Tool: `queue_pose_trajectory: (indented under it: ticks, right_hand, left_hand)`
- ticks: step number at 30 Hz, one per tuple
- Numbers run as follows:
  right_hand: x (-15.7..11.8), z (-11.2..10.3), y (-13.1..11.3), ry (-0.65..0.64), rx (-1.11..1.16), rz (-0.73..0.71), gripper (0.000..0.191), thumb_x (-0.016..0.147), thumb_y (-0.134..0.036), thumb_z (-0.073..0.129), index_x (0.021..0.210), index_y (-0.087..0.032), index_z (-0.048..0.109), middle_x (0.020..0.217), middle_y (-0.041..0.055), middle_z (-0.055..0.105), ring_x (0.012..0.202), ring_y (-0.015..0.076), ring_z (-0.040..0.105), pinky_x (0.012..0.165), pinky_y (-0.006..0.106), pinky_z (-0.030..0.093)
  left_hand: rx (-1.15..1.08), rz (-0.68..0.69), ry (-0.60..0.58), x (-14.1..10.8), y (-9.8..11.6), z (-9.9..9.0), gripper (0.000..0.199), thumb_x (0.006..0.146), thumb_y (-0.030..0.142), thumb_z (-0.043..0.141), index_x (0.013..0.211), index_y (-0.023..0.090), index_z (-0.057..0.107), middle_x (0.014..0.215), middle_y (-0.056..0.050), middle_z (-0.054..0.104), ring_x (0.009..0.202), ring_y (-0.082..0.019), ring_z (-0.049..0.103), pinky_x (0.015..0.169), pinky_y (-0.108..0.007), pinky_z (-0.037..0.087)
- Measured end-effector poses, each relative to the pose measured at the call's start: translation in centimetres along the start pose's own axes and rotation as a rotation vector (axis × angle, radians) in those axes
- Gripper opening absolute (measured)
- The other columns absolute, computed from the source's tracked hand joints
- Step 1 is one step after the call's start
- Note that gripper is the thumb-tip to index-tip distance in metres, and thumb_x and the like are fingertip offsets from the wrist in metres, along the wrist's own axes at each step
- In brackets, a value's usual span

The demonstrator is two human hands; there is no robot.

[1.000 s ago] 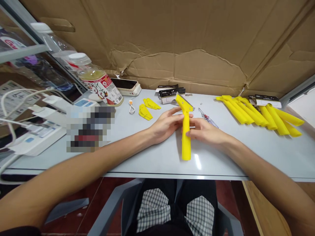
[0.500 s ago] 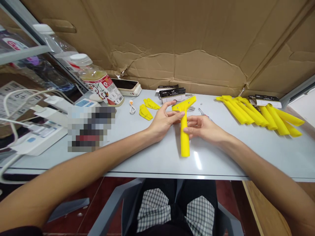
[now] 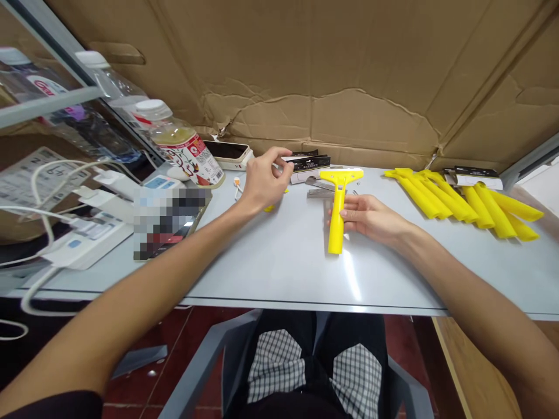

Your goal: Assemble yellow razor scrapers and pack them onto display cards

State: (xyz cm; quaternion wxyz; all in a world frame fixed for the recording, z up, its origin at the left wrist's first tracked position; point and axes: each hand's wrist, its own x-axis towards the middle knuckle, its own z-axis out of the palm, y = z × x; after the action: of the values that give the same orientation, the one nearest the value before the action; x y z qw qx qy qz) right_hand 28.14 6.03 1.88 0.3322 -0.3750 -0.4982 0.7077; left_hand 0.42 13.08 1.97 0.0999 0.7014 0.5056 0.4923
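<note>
Yellow scraper: on the bench, head away from the person, handle toward them, sitting inside the right hand's grip.
Right hand: grip clenched on the handle, just below the head.
Left hand: raised well apart from the scraper, up against black-and-white packaging cards; cannot tell whether it's holding them.
Under the left hand: yellow plastic pieces, mostly hidden.
Beside the scraper head: flat metal pieces.
Far right: yellow handles, lined up side by side.
Back left: plastic bottle, next to a phone.
</note>
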Motion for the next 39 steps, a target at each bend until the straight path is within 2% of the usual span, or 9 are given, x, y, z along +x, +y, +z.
queue_pose_trajectory:
  ticks: [4,7,10,13,18,23,26,33,39]
  right_hand:
    - [-0.2,-0.1,-0.5,-0.013,0.001,-0.003,0.020,0.092,-0.014,0.078,0.112,-0.016,0.076,0.121,0.0136,0.078,0.098,0.0240,0.080,0.104,0.045,0.062]
    - [-0.3,0.0,-0.7,-0.021,-0.017,-0.013,0.021,0.093,-0.016,0.078,0.113,-0.017,0.076,0.120,0.0134,0.079,0.099,0.0245,0.079,0.105,0.047,0.061]
    - [-0.3,0.0,-0.7,-0.025,-0.033,-0.020,0.021,0.092,-0.018,0.081,0.112,-0.019,0.078,0.121,0.0127,0.078,0.102,0.0251,0.078,0.106,0.048,0.061]
    - [-0.4,-0.1,-0.7,-0.031,-0.048,-0.023,0.020,0.091,-0.020,0.082,0.111,-0.020,0.078,0.120,0.0122,0.078,0.104,0.0249,0.077,0.103,0.046,0.062]
    - [-0.4,-0.2,-0.7,-0.042,-0.068,-0.037,0.020,0.093,-0.022,0.081,0.112,-0.020,0.078,0.114,0.0104,0.078,0.104,0.0249,0.076,0.103,0.046,0.061]
    - [-0.4,-0.1,-0.8,-0.034,-0.085,-0.031,0.022,0.093,-0.021,0.081,0.115,-0.021,0.078,0.113,0.0098,0.076,0.106,0.0236,0.074,0.103,0.044,0.061]
    - [-0.5,0.0,-0.8,-0.025,-0.098,-0.037,0.023,0.092,-0.021,0.081,0.114,-0.020,0.079,0.115,0.0110,0.076,0.107,0.0236,0.075,0.103,0.044,0.061]
    - [-0.4,0.0,-0.8,-0.019,-0.085,-0.045,0.022,0.091,-0.020,0.081,0.113,-0.020,0.079,0.113,0.0105,0.077,0.107,0.0240,0.075,0.100,0.043,0.063]
    - [-0.4,0.1,-0.9,-0.018,-0.066,-0.043,0.020,0.090,-0.018,0.080,0.110,-0.019,0.079,0.114,0.0114,0.078,0.105,0.0240,0.077,0.099,0.041,0.063]
  left_hand:
    - [0.116,0.060,-0.002,0.8,-1.6,0.0,0.023,0.093,0.028,0.070,0.115,0.022,0.077,0.112,-0.007,0.077,0.068,-0.016,0.062,0.090,-0.038,0.054]
    - [0.050,-0.010,-0.045,1.0,-2.4,0.2,0.034,0.091,0.026,0.071,0.125,0.023,0.076,0.128,-0.010,0.074,0.071,-0.017,0.063,0.095,-0.038,0.053]
    - [-0.146,-0.175,-0.147,1.2,-3.2,0.3,0.050,0.083,0.018,0.075,0.132,0.026,0.073,0.129,-0.009,0.074,0.065,-0.014,0.064,0.079,-0.032,0.056]
    - [-0.305,-0.325,-0.214,1.4,-3.7,0.4,0.047,0.075,0.011,0.079,0.119,0.026,0.078,0.110,-0.006,0.076,0.055,-0.012,0.063,0.058,-0.027,0.051]
    - [-0.413,-0.374,-0.136,1.5,-3.3,0.4,0.022,0.072,0.009,0.083,0.087,0.022,0.075,0.086,-0.003,0.074,0.061,-0.014,0.067,0.051,-0.023,0.050]
    - [-0.507,-0.389,-0.024,2.0,-2.3,-0.2,0.019,0.075,0.013,0.086,0.082,0.021,0.070,0.077,-0.002,0.071,0.069,-0.016,0.069,0.059,-0.026,0.058]
    - [-0.509,-0.360,0.040,2.4,-2.2,-0.7,0.016,0.080,0.019,0.085,0.084,0.022,0.070,0.078,-0.001,0.071,0.072,-0.015,0.067,0.060,-0.024,0.055]
    - [-0.582,-0.361,0.158,3.2,-2.4,-1.4,0.034,0.074,0.038,0.094,0.094,0.026,0.069,0.086,0.000,0.070,0.084,-0.018,0.065,0.064,-0.030,0.049]
    - [-0.747,-0.501,0.090,3.1,-1.4,-2.5,0.047,0.068,0.043,0.101,0.094,0.028,0.065,0.090,0.003,0.068,0.098,-0.019,0.064,0.074,-0.034,0.047]
